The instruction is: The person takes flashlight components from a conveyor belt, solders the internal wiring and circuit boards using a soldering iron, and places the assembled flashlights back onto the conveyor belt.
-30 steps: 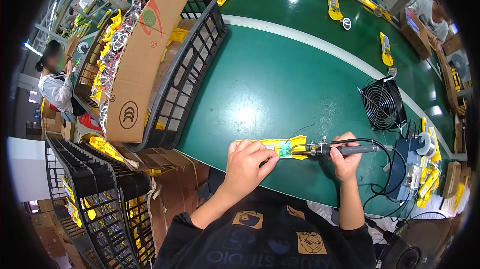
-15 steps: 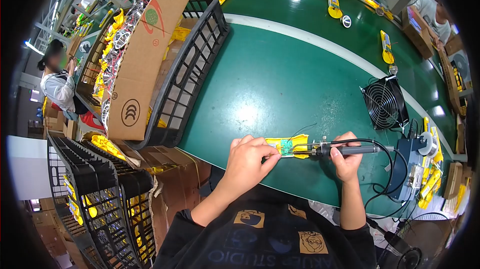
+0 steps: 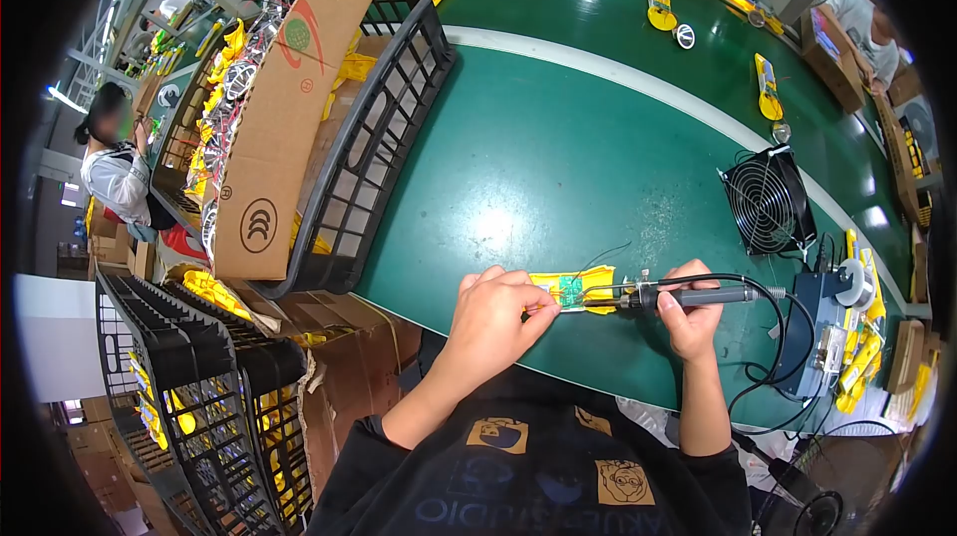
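steady the soldering iron (image 3: 733,296), grasped in the right hand (image 3: 690,319), at the green board (image 3: 570,289) in the yellow case (image 3: 601,277), just below frame centre, bracing with the left hand (image 3: 498,325), grip too hidden to tell.

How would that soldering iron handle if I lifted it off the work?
The iron should lift as one stiff piece, judging by its straight handle. The looping black cord will probably trail and may tug. Set down loose, it might roll, since the handle looks rounded.
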Available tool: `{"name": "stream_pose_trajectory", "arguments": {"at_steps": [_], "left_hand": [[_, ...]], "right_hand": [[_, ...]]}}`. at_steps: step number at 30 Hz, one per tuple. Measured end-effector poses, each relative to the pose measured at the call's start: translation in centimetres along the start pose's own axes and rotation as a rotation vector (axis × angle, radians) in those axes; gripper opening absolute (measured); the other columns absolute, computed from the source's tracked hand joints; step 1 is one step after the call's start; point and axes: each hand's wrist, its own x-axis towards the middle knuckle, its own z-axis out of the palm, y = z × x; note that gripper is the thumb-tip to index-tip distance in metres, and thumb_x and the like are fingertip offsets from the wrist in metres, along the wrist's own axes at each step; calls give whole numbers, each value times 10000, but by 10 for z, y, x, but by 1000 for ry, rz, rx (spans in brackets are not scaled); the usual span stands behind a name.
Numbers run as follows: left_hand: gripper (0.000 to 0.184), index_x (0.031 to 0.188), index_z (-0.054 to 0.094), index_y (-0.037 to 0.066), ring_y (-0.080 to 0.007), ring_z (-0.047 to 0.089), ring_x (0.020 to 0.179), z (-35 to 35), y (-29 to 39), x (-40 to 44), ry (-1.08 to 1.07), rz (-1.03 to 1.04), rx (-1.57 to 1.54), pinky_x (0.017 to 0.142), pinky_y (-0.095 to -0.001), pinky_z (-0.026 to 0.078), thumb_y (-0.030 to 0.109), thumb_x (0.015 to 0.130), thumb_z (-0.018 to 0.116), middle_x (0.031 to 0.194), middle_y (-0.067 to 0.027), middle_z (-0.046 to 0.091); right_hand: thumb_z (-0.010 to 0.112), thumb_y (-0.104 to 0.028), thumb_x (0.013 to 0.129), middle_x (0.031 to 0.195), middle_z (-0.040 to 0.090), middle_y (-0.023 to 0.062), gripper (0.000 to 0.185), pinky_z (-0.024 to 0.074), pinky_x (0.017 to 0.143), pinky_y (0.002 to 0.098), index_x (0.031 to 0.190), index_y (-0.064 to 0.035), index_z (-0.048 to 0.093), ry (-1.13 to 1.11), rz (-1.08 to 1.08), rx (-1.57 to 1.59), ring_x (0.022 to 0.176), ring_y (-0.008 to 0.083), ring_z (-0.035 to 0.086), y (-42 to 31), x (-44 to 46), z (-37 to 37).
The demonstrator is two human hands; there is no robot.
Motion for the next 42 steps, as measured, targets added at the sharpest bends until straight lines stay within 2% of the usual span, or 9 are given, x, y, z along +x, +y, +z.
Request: {"name": "stream_pose_trajectory", "arguments": {"at_steps": [2,5,20,23,35,42], "left_hand": [[109,721,666,95,-190,501,649,-1,1,0,-1,-6,-2,676,-325,347,204,725,674,664,-1,578],[110,722,666,97,-190,500,649,0,1,0,4,-6,0,672,-323,345,206,724,676,667,-3,579],[109,710,670,96,-195,503,643,1,0,1,35,-1,-20,650,-325,355,205,717,678,645,-12,577],[113,718,673,94,-190,502,648,2,-1,1,31,-6,-28,651,-323,353,207,717,679,648,-9,576],[95,732,668,104,-166,495,641,5,-7,-3,98,90,-28,671,-308,346,192,707,696,650,9,559],[78,715,661,106,-155,482,620,12,-18,-4,175,202,-60,668,-295,344,157,678,708,653,16,561]], "right_hand": [[622,-69,690,668,483,21,107,271,471,209,706,-16,530,-5,1,7,535,52,359,1,0,-1],[607,-98,728,670,493,51,139,362,476,217,773,-20,500,-86,-62,-69,528,87,448,5,0,-6],[606,-81,721,665,477,43,130,360,478,217,769,-19,502,-75,-58,-87,529,90,445,3,0,-5],[623,-70,689,679,487,30,101,284,480,215,716,-19,540,19,-52,-18,541,67,371,2,-1,-2],[606,-80,722,694,479,51,152,370,473,216,799,-8,497,84,-71,120,530,88,450,-8,5,-8],[588,-114,747,683,466,44,151,356,447,199,796,-16,484,162,-69,145,505,71,437,-3,8,-14]]}}
